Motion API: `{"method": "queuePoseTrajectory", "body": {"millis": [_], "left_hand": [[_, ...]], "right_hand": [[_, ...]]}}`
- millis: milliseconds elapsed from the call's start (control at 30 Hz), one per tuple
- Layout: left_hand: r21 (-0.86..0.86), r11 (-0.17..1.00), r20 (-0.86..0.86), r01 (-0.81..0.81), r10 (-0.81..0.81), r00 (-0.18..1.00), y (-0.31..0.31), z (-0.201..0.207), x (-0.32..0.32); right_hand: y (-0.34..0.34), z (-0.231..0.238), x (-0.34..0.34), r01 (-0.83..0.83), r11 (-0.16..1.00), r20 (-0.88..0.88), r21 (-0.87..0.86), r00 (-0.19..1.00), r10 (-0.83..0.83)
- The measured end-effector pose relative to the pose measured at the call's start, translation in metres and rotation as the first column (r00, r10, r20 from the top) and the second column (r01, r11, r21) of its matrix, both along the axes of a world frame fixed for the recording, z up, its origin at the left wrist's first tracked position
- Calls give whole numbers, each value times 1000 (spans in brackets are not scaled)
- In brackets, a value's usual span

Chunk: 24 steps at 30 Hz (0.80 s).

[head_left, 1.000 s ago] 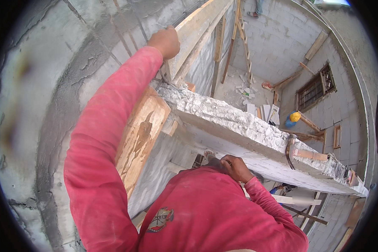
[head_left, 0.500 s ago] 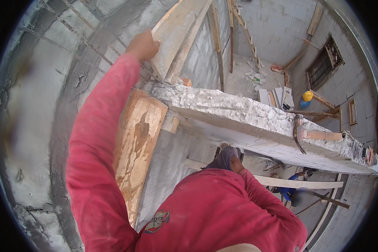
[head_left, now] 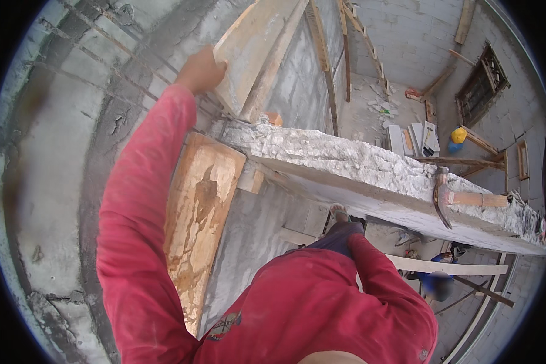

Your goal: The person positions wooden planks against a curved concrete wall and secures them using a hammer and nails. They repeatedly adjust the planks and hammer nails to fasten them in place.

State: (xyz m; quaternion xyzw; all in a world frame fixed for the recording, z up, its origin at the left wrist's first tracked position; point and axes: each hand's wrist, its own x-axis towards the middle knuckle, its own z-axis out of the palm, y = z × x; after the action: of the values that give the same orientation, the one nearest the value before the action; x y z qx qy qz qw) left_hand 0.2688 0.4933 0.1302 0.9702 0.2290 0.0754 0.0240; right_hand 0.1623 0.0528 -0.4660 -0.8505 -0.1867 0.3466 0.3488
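My left hand (head_left: 201, 70) is closed round the edge of a wooden board (head_left: 255, 51) that stands upright at the upper left, against the end of a rough wall top. Below it, a second plank (head_left: 200, 212), stained with patches of dried cement, leans beside my left forearm. My right arm (head_left: 376, 267) reaches down by my leg; its hand is hidden at the dark trousers. A claw hammer (head_left: 441, 197) with a wooden handle lies on the wall top at the right, its head hanging over the edge.
The rough concrete wall top (head_left: 346, 151) runs across the middle. Steel bars (head_left: 112, 73) stick out over the left slab. Far below, a person in blue (head_left: 440, 285) is near a long pale plank (head_left: 449, 266). A yellow helmet (head_left: 458, 134) and light panels (head_left: 415, 139) lie at the upper right.
The view has shifted slightly, so the wall and hammer sit a little further right. My right hand, partly visible by my leg before, is now hidden. My left hand keeps its hold on the board.
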Motion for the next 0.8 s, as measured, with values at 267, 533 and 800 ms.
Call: {"method": "queuePoseTrajectory", "body": {"millis": [267, 533, 800], "left_hand": [[89, 995, -3, 55, -55, 999, 2, 0, -2], [95, 993, 15, 68, -70, 997, 3, -1, -2], [117, 990, 19, 75, -78, 997, 9, -3, -3]], "right_hand": [[-4, -1, 0, -26, 1000, -30, -6, 999, 25], [-11, 6, 1, -56, 998, -51, -19, 997, 55], [-23, 2, 1, -107, 994, -52, -37, 993, 105]]}}
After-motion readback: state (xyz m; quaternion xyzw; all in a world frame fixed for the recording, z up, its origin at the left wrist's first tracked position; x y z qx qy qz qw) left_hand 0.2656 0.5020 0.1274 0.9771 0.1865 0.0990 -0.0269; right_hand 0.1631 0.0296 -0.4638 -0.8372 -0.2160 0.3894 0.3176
